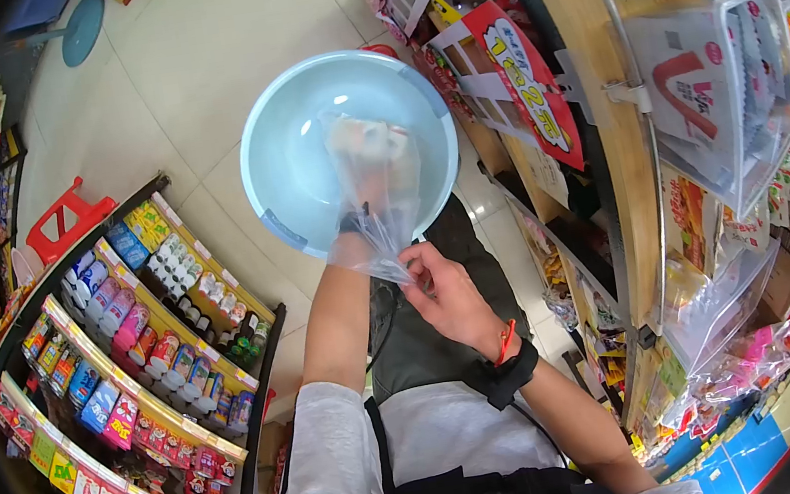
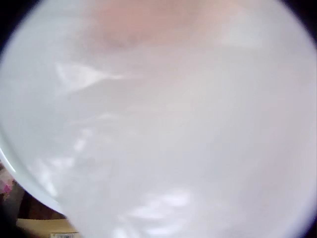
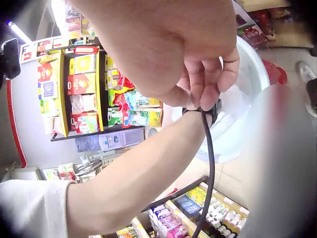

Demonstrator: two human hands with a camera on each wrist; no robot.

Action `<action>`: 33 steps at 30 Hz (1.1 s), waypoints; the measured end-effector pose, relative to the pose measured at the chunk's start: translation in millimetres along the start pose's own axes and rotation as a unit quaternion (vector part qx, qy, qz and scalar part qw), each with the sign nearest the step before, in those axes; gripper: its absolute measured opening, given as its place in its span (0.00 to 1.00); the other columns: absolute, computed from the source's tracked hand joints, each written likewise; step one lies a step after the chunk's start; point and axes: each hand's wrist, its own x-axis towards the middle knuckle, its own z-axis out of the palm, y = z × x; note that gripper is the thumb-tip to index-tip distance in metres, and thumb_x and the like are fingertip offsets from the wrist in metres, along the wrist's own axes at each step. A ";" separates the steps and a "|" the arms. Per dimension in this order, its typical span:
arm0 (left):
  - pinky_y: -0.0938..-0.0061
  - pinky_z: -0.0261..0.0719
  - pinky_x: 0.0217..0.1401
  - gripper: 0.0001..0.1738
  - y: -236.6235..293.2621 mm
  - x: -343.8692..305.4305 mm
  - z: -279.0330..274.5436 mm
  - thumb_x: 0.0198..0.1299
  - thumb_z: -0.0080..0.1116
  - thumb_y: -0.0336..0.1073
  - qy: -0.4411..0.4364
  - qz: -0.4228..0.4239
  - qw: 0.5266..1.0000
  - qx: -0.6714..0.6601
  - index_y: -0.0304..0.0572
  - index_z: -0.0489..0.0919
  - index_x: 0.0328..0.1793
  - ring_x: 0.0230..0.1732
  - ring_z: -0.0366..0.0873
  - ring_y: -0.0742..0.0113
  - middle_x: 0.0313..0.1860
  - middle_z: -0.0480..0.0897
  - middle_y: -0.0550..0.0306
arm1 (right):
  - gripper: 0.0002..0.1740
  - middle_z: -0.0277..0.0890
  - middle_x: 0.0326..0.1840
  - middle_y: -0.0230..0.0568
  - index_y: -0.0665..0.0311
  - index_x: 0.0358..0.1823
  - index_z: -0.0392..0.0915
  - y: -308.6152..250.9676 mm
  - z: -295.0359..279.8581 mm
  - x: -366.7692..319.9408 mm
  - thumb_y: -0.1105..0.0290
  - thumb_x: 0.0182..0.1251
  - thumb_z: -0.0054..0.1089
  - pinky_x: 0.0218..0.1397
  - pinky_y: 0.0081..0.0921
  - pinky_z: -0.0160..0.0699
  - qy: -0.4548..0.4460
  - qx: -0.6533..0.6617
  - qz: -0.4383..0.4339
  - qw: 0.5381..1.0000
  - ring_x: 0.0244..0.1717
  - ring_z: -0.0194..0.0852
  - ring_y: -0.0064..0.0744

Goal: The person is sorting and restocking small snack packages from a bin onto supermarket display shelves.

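Note:
My left hand (image 1: pixel 386 185) is inside a clear plastic bag (image 1: pixel 378 257), over the light blue basin (image 1: pixel 274 143). A whitish, partly dark-marked thing (image 1: pixel 370 137) shows through the film at that hand's far end; whether the fingers grip it I cannot tell. Near the left wrist, my right hand (image 1: pixel 447 290) pinches the bag's open edge between thumb and fingers. Seen from the right wrist, the right fingers (image 3: pixel 210 82) bend close over the left wrist's dark band (image 3: pixel 218 110). Blurred plastic film (image 2: pixel 173 124) fills most of the left wrist view.
The basin is over a tiled floor (image 1: pixel 168 67). On the left stands a tiered shelf (image 1: pixel 246 409) of cans and packets, with a red stool (image 1: pixel 68 217) behind it. A wooden shelf (image 1: pixel 628 214) with clear bins (image 1: pixel 723 100) rises close on the right. A black cable (image 3: pixel 210 168) hangs from the left wrist.

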 end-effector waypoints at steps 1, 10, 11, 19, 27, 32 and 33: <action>0.53 0.80 0.60 0.27 6.2 -1.9 -1.5 0.62 0.59 0.41 0.006 0.008 0.998 0.062 0.46 0.76 0.68 0.56 0.82 0.42 0.56 0.83 0.43 | 0.19 0.78 0.34 0.43 0.63 0.56 0.70 -3.0 0.0 0.5 0.78 0.65 0.63 0.40 0.35 0.80 0.002 -0.001 -0.004 1.000 0.34 0.81 0.42; 0.54 0.81 0.58 0.28 128.8 -61.0 8.9 0.56 0.66 0.34 -0.012 -0.008 0.764 0.645 0.46 0.78 0.65 0.56 0.82 0.42 0.52 0.85 0.43 | 0.12 0.79 0.33 0.32 0.64 0.52 0.75 -8.9 11.9 13.8 0.76 0.68 0.62 0.36 0.21 0.76 0.113 0.136 -0.047 0.983 0.33 0.75 0.21; 0.54 0.81 0.57 0.27 149.1 -71.9 24.4 0.56 0.66 0.33 -0.026 -0.042 0.722 0.690 0.46 0.79 0.64 0.56 0.82 0.42 0.52 0.86 0.43 | 0.12 0.79 0.33 0.32 0.64 0.52 0.75 -9.4 14.0 16.9 0.76 0.69 0.61 0.36 0.21 0.76 0.120 0.144 -0.051 0.981 0.33 0.75 0.20; 0.62 0.82 0.53 0.17 232.1 -124.1 39.0 0.54 0.69 0.26 0.036 -0.062 0.824 0.561 0.35 0.83 0.52 0.52 0.87 0.48 0.47 0.87 0.40 | 0.12 0.77 0.34 0.32 0.65 0.53 0.75 -33.0 17.6 22.7 0.75 0.70 0.59 0.38 0.22 0.75 0.207 0.118 -0.053 0.970 0.34 0.75 0.22; 0.61 0.80 0.46 0.11 213.8 -125.1 -4.3 0.59 0.68 0.29 0.045 -0.008 0.844 0.535 0.33 0.82 0.45 0.40 0.86 0.46 0.38 0.87 0.40 | 0.10 0.77 0.36 0.34 0.66 0.53 0.74 -57.6 34.5 13.4 0.75 0.73 0.55 0.39 0.23 0.77 0.178 0.105 -0.081 0.975 0.35 0.78 0.22; 0.64 0.79 0.41 0.10 193.2 -126.7 -14.4 0.60 0.69 0.32 0.054 0.026 0.865 0.498 0.32 0.81 0.39 0.34 0.83 0.58 0.32 0.85 0.45 | 0.11 0.77 0.37 0.36 0.66 0.55 0.72 -38.6 45.0 13.4 0.75 0.73 0.55 0.39 0.26 0.79 0.201 0.104 -0.074 0.971 0.36 0.80 0.24; 0.65 0.78 0.40 0.10 193.2 -127.9 -15.8 0.60 0.70 0.32 0.048 0.033 0.858 0.510 0.32 0.81 0.38 0.33 0.82 0.63 0.31 0.85 0.47 | 0.12 0.77 0.37 0.36 0.66 0.55 0.71 -33.3 45.7 13.5 0.75 0.73 0.55 0.39 0.26 0.79 0.204 0.111 -0.077 0.970 0.36 0.80 0.25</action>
